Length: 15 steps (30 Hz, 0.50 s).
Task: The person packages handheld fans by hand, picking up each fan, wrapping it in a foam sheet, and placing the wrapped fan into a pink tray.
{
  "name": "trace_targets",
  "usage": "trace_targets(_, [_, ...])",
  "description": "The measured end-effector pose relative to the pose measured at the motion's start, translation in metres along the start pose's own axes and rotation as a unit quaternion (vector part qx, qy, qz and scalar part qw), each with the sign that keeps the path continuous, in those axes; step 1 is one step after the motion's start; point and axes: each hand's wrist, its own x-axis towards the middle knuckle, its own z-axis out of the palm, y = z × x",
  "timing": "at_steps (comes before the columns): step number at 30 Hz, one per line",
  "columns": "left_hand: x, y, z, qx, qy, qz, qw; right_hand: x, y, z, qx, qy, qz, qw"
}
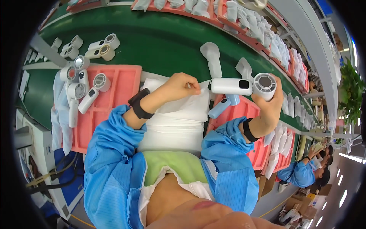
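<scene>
A white handheld fan [244, 86] is held up at about two o'clock from the middle of the view, gripped by the right hand [272, 105]. The grip is closed around the round fan head, with the handle left sticking out toward nine o'clock, level and free in the air. The left hand [181, 87] is seen at twelve o'clock, its fingers pinched shut on the top edge of a white pouch [177, 114] from the stack lying on the counter [160, 42], just beside the free end of the handle.

The fan is judged to be light and stiff, a hard plastic shell, smooth and likely a little slippery; the ringed head is the bulkier part, so it is sensibly taken there or along the straight handle, and the grille is best kept clear of pressing fingers. The pouch is judged to be soft and limp, almost weightless, best pinched at its rim as is done here.

At nine to ten o'clock a pink tray [122, 87] is seen with several more white fans [89, 93] lying on it, and further fans are scattered on the green belt at eleven o'clock. Under the held fan, at three o'clock, a second pink tray [248, 110] carries a pale blue fan [223, 107]. Rows of filled white pouches [244, 19] are lined along the far edge, from twelve to two o'clock.
</scene>
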Motion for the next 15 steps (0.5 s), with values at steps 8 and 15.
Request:
trace_targets(8, [-0.005, -0.003, 0.020, 0.231, 0.021, 0.043, 0.972, -0.005, -0.004, 0.014, 0.069, 0.000, -0.011, 0.998])
trace_targets(15, [-0.017, -0.021, 0.063, 0.392, -0.013, 0.019, 0.920, -0.005, -0.005, 0.017, 0.070, 0.001, -0.018, 0.997])
